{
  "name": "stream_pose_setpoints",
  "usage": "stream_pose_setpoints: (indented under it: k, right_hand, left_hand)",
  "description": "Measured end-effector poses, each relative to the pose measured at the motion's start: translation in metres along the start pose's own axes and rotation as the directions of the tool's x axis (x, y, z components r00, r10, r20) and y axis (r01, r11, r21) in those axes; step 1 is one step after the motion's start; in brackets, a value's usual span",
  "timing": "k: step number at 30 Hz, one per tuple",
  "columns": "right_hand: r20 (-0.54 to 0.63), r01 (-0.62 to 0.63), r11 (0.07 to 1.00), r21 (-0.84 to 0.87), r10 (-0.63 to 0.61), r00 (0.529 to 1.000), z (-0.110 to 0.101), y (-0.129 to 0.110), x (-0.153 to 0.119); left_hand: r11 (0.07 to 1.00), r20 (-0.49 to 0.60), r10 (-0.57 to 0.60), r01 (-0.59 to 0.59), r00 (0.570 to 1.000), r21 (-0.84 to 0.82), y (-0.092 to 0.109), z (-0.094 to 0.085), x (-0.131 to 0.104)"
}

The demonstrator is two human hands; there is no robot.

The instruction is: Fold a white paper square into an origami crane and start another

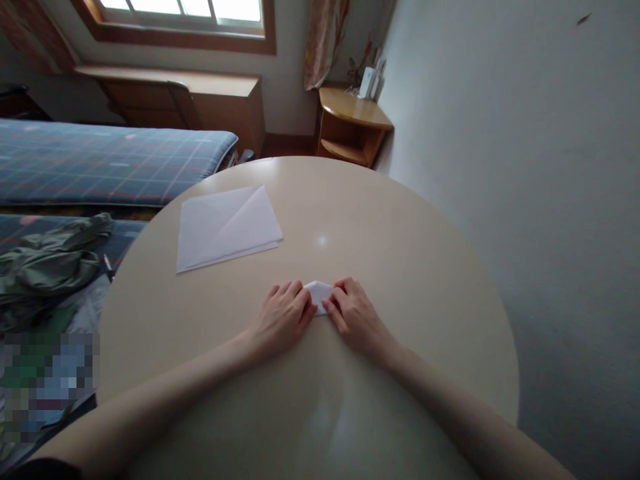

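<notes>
A small folded piece of white paper [319, 293] lies at the middle of the round cream table [380, 227], its top edge coming to a low point. My left hand [286, 312] grips its left end, thumb and curled fingers pressed together. On the other side, my right hand [356, 316] pinches the right end between thumb and fingers. The paper's two ends are hidden under the fingers. Farther back on the left of the table rests a stack of larger white sheets [225, 227], the top one with a diagonal crease.
Beyond the table's left edge are a plaid bed [110, 160] and a crumpled grey-green cloth [55, 257]. A wooden corner shelf [353, 109] stands behind the table. The pale wall [540, 200] runs close along the right side.
</notes>
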State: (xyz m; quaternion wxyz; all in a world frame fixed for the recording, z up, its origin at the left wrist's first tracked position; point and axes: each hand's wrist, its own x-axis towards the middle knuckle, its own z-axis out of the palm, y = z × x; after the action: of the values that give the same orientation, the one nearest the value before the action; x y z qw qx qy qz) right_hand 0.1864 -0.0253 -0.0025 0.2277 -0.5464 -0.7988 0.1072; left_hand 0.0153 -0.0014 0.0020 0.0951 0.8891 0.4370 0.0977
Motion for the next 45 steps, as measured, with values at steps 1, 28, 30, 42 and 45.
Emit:
stream_pose_setpoints:
  k: [1, 28, 30, 42, 45]
  right_hand:
    - [-0.004, 0.009, 1.0, -0.012, -0.009, 1.0, 0.0006, -0.0003, -0.0003]
    - [-0.029, 0.036, 0.999, -0.026, -0.037, 0.999, 0.0022, -0.0003, -0.0018]
    - [-0.034, 0.034, 0.999, -0.017, -0.035, 0.999, 0.0027, 0.0013, -0.0016]
    - [-0.005, 0.064, 0.992, -0.112, -0.065, 0.998, 0.0015, -0.0027, -0.0023]
    - [0.004, 0.063, 0.986, -0.154, -0.063, 0.998, 0.0013, -0.0014, -0.002]
  left_hand:
    - [1.0, -0.004, -0.003, 0.003, 1.0, 0.003, 0.0004, -0.0004, 0.0001]
    - [1.0, -0.025, 0.008, -0.008, 1.0, -0.01, 0.0023, -0.0026, -0.001]
    - [1.0, -0.02, 0.011, -0.011, 1.0, -0.016, 0.0022, -0.0029, -0.0008]
    - [0.999, -0.037, -0.023, 0.021, 0.999, -0.042, 0.0022, -0.002, -0.0003]
    - [0.999, -0.036, -0.02, 0.018, 0.999, -0.045, 0.0021, -0.0023, 0.0]
